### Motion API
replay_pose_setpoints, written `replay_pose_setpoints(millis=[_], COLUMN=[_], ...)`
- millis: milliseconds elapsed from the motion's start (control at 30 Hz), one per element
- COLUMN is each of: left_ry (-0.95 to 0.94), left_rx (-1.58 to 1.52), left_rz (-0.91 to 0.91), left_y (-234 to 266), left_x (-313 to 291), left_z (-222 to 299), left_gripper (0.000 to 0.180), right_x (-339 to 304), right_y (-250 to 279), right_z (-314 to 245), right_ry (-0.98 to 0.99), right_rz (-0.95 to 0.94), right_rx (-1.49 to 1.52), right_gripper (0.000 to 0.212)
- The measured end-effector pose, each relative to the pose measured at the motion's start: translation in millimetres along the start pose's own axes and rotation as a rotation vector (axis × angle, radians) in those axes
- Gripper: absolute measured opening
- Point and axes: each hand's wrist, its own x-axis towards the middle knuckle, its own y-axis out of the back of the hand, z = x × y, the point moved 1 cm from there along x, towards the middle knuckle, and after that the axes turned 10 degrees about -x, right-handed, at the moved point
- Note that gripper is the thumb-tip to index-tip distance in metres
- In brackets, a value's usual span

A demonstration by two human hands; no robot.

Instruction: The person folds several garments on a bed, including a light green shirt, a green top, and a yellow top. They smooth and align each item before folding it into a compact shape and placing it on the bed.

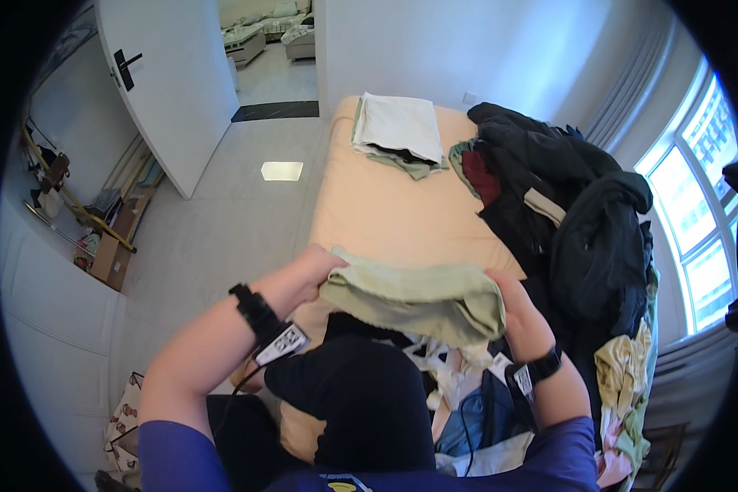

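A light green garment (pixel 414 297) is stretched between my two hands, above the peach-coloured bed (pixel 394 217) and in front of my knees. Its upper edge looks like a band, and the cloth sags in the middle; which garment it is, I cannot tell. My left hand (pixel 318 267) is closed on its left end. At the right end my right hand (pixel 508 289) grips it, with the fingers mostly hidden behind the cloth. Each wrist wears a black strap with a small white tag.
A stack of folded clothes (pixel 398 129), white on top, lies at the bed's far end. Dark jackets (pixel 603 238) are heaped along the right side. Loose white and blue clothes (pixel 476 410) lie near my legs. An open white door (pixel 164 82) stands at the far left.
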Motion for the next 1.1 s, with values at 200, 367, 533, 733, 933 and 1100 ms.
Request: replay_pose_setpoints(millis=[200, 367, 533, 733, 933, 1100], left_ry=[-0.366, -0.726, -0.706, -0.333, -0.305, -0.15], left_rx=[0.275, 0.217, 0.063, -0.016, -0.064, -0.17], left_rz=[-0.08, -0.401, -0.163, 0.053, -0.008, 0.175], left_y=[-27, -41, -23, 14, 21, 77], left_x=[125, 203, 350, 483, 494, 405], left_z=[170, 317, 321, 182, 128, 75], left_gripper=[0.034, 0.022, 0.015, 0.027, 0.034, 0.03], right_x=[111, 171, 325, 494, 487, 387], right_y=[-32, -60, -11, 65, 88, 125], right_z=[-176, -298, -314, -185, -155, -68], right_ry=[0.494, 0.824, 0.976, 0.583, 0.672, 0.424], right_rz=[-0.076, -0.26, 0.033, 0.315, 0.193, 0.129], right_rx=[-0.169, -0.425, -0.483, -0.404, -0.34, -0.688], right_gripper=[0.031, 0.03, 0.046, 0.075, 0.086, 0.068])
